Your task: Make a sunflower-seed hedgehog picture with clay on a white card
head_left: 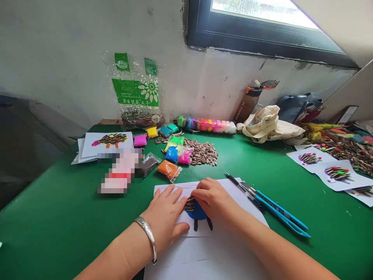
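I rest the left hand (pixel 166 212), open and gripping nothing visible, on the paper (pixel 186 254), apparently to steady it. I bring the right hand's (pixel 217 198) fingertips together at the seeds (pixel 190 205) on the blue patch (pixel 198 212) between both hands; whether they grip one, I cannot tell. The seed pile (pixel 205 151) lies beyond the hands, presumably for easy reach.

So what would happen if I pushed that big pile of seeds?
The pile of seeds would probably spread apart, since the seeds look loose and some already lie among the colourful packets. Each seed looks small and thin, so likely light. They'd probably slide more than roll, being long and pointed rather than round.
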The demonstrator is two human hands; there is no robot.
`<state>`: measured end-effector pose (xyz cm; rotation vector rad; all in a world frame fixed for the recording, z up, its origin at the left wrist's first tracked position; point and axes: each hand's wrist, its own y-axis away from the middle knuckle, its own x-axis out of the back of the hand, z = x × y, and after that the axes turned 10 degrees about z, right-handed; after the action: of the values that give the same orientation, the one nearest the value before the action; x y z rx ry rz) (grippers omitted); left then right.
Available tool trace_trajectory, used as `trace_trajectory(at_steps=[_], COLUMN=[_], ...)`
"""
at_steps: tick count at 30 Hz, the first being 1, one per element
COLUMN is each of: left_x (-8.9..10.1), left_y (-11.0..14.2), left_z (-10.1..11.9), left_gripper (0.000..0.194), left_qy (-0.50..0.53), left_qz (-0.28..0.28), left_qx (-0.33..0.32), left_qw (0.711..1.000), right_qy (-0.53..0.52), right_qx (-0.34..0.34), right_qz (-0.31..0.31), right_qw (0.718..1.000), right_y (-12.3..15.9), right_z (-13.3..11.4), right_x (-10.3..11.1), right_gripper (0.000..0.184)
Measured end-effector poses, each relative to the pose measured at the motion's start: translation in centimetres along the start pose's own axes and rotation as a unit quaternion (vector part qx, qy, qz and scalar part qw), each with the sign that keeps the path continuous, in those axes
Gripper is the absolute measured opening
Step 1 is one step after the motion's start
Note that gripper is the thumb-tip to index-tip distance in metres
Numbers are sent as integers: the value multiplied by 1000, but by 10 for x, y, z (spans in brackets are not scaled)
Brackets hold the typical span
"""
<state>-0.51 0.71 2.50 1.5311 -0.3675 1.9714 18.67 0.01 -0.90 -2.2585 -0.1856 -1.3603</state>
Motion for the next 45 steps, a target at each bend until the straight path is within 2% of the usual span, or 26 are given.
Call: trace_trajectory(at_steps=[7,14,19,25,29,32,40,45], left_x=[-2,-8,-5,0,-2,-4,-1,-2], left_y=[-1,0,1,0,1,0,1,1], left_z=[-6,-6,-6,-6,-8,-9,-6,-7], left_gripper=[44,41,34,34,38,46,55,49], left_qy=[13,-1,3,15,12,16,18,20], left_qz=[15,23,31,25,20,14,-15,-5], left_qx=[-16,-19,-26,-30,-22,-18,-3,-7], left_qw=[1000,1000,999,999,999,1000,1000,1000], right_qy=[-7,5,12,96,168,192,197,178], right_qx=[-11,-13,-28,-36,-47,-53,-39,-72], right_qz=[13,-7,23,20,12,19,25,51], right_qw=[1000,1000,999,995,985,980,979,980], right_y=[1,-1,-1,-36,-65,-74,-71,-51], right_z=[-1,-4,3,22,30,34,41,31], right_x=[10,13,11,12,-1,-13,-22,-2], right_gripper=[23,24,21,22,24,23,20,20])
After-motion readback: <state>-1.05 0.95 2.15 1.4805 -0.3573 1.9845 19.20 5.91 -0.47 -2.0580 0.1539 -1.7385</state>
